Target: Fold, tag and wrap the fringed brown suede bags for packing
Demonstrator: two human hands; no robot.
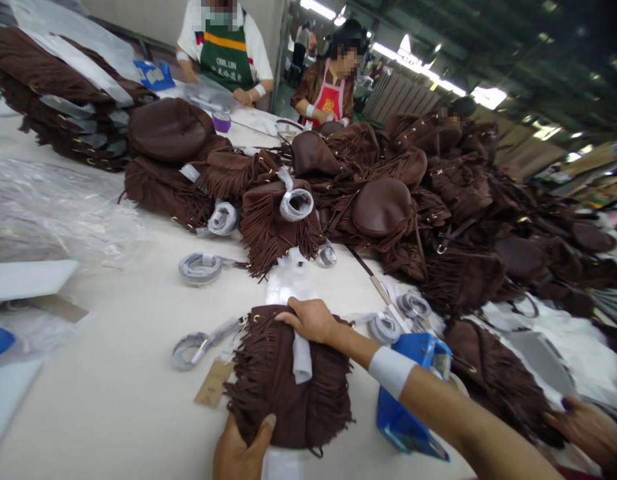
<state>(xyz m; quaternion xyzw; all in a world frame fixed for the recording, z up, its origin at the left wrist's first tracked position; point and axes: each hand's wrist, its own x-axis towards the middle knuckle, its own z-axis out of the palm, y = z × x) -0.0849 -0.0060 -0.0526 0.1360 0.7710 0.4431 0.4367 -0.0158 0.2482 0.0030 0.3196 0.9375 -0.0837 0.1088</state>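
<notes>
A dark brown fringed bag (pixel 283 387) lies on the table in front of me, with a folded white strip on its face. My left hand (pixel 243 448) grips its lower left corner, thumb on top and the other fingers hidden underneath. At the bag's top edge, my right hand (pixel 308 321) holds on with bent fingers; a white band circles that forearm. A brown cardboard tag (pixel 214 383) sticks out at the left. Beside it lies a coiled strap in clear wrap (pixel 191 350). White tissue or plastic shows above and below the bag.
Brown fringed bags (pixel 383 207) are heaped across the back and right. A stack of bags (pixel 63 93) stands far left, near clear plastic sheets (pixel 48 207). A blue tape dispenser (pixel 413 400) sits by my right forearm. Another person's hand (pixel 591 427) touches a bag; co-workers stand opposite.
</notes>
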